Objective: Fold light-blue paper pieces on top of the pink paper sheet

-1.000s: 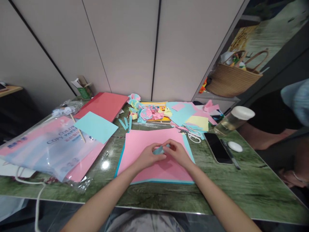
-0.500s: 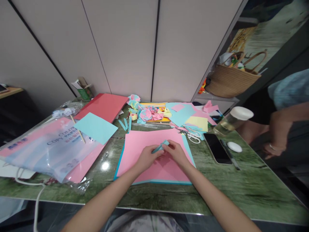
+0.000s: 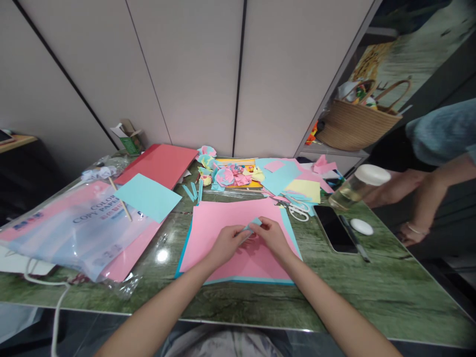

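Note:
My left hand [image 3: 226, 243] and my right hand [image 3: 271, 235] meet above a pink sheet [image 3: 223, 218] that lies on a blue sheet on the green table [image 3: 372, 277]. Both hands pinch a small folded light-blue paper strip [image 3: 253, 224] between their fingertips. Only a short bit of the strip shows; the rest is hidden by my fingers.
A plastic pack of copy paper [image 3: 74, 228] with a blue square [image 3: 148, 196] on it lies left, beside a red sheet [image 3: 159, 162]. Paper scraps [image 3: 230, 174], white scissors [image 3: 299, 209], a phone [image 3: 334, 228], a pen and a lidded cup [image 3: 359, 186] lie behind and right. Another person's arm [image 3: 427, 198] hangs right.
The strip has been drawn in and shows less between my fingers. My hands stayed over the pink sheet. The other person at the right shifted, the arm moving lower and further right.

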{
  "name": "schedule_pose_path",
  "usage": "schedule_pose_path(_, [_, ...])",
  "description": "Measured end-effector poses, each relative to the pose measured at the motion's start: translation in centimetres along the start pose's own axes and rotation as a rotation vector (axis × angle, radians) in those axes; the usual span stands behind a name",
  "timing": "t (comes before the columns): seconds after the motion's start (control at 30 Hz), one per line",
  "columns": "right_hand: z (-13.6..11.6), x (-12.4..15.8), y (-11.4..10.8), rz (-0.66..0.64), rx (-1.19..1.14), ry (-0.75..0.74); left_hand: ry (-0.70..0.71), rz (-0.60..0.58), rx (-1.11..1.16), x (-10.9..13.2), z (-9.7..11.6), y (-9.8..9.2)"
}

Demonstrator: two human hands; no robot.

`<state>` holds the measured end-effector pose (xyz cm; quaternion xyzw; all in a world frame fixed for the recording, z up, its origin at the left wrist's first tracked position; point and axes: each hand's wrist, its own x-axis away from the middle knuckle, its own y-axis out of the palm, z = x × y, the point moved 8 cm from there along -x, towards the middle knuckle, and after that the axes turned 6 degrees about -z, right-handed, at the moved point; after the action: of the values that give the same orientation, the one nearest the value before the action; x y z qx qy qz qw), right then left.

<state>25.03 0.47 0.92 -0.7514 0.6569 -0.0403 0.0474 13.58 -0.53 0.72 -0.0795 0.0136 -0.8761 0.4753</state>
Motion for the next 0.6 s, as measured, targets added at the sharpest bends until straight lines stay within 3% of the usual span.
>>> schedule_pose_path(0.6, [0.04, 0.13, -0.55, 0.056, -0.053, -0.013, -0.017, 0.032, 0.076, -0.05, -0.21, -0.08])
